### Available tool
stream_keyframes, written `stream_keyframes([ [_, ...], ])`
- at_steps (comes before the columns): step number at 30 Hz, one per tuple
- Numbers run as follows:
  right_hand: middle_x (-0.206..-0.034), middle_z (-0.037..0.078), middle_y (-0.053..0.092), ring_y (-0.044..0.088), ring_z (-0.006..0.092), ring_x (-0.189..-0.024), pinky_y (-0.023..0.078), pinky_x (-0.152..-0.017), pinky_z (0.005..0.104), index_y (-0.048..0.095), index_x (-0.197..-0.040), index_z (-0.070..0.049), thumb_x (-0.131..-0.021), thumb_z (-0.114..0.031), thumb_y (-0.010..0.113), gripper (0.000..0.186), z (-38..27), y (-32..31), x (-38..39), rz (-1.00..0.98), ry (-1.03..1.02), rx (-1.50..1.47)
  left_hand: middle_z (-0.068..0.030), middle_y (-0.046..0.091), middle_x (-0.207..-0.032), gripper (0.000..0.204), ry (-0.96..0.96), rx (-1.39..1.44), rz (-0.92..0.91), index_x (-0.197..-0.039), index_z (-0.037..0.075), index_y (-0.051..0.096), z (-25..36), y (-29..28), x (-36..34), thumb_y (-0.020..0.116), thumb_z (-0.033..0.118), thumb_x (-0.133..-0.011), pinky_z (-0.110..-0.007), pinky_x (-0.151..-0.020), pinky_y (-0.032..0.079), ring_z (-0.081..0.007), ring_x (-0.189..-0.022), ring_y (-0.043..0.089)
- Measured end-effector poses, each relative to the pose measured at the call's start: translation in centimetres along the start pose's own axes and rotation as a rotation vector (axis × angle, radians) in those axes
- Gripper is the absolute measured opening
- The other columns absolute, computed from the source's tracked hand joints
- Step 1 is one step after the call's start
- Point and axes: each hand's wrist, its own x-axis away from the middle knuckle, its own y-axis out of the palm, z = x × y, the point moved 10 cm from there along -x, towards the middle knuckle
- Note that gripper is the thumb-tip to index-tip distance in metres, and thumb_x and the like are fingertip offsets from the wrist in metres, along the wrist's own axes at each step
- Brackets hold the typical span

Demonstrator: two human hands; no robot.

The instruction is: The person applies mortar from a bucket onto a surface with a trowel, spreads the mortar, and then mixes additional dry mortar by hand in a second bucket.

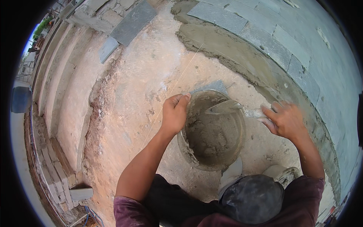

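Observation:
A mortar-caked bucket stands on the rough ground in front of me, holding grey wet mortar. My left hand grips the bucket's left rim. My right hand holds the handle of a trowel, whose blade reaches over the bucket's upper rim into it. A grey stone tile lies just behind the bucket.
A band of wet mortar curves along a row of laid grey stone tiles at the upper right. A thin string line crosses the ground. Loose tiles lie at the upper left beside stepped concrete ledges. Bricks sit at the lower left.

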Motion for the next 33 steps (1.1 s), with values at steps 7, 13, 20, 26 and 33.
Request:
stream_keyframes([
  [7, -0.085, 0.014, 0.068, 0.069, 0.0323, -0.072, 0.053, -0.069, 0.0455, 0.066, -0.120, -0.007, -0.100, -0.037, 0.057, 0.036, -7.8, 7.4, -2.3, -0.180, -0.052, -0.113, 0.0075, 0.038, -0.062, 0.044, 0.050, -0.075, -0.007, -0.065, 0.008, 0.048, 2.3, 0.8, 0.8, 0.059, 0.027, -0.103, -0.030, -0.055, 0.030, -0.0055, -0.061, 0.032],
  [13, -0.075, 0.025, 0.067, 0.067, 0.0462, -0.074, 0.052, -0.070, 0.0536, 0.066, -0.106, -0.001, -0.101, -0.037, 0.056, 0.038, -10.4, 10.4, -0.7, -0.556, 0.032, -0.601, 0.0046, 0.035, -0.061, 0.045, 0.087, -0.100, -0.021, -0.066, 0.004, 0.045, 2.5, 1.5, 1.5, 0.058, 0.027, -0.102, -0.033, -0.055, 0.031, -0.0070, -0.061, 0.032],
  [20, -0.074, 0.023, 0.066, 0.064, 0.0417, -0.067, 0.050, -0.065, 0.0467, 0.067, -0.095, 0.001, -0.098, -0.025, 0.063, 0.027, -10.8, 9.8, 2.6, -0.498, 0.139, -1.121, 0.0014, 0.034, -0.059, 0.046, 0.107, -0.119, -0.008, -0.066, 0.001, 0.046, 3.9, 2.4, 1.4, 0.057, 0.026, -0.102, -0.034, -0.054, 0.032, -0.0088, -0.060, 0.032],
  [26, -0.072, 0.019, 0.063, 0.064, 0.0285, -0.062, 0.050, -0.062, 0.0387, 0.069, -0.103, 0.001, -0.097, -0.019, 0.065, 0.020, -9.1, 7.3, 5.3, -0.428, 0.271, -1.262, -0.0011, 0.040, -0.057, 0.046, 0.047, -0.179, 0.031, -0.066, 0.000, 0.052, 2.9, 1.3, 0.3, 0.057, 0.028, -0.102, -0.035, -0.054, 0.034, -0.0106, -0.058, 0.036],
  [33, -0.076, 0.016, 0.063, 0.061, 0.0205, -0.064, 0.049, -0.064, 0.0344, 0.068, -0.109, 0.002, -0.098, -0.016, 0.066, 0.022, -2.7, 4.9, 2.4, -0.204, 0.349, -1.153, 0.0001, 0.044, -0.058, 0.046, -0.024, 0.000, 0.043, -0.066, 0.000, 0.051, 0.2, -0.8, 0.1, 0.057, 0.029, -0.101, -0.035, -0.055, 0.036, -0.0099, -0.058, 0.038],
])
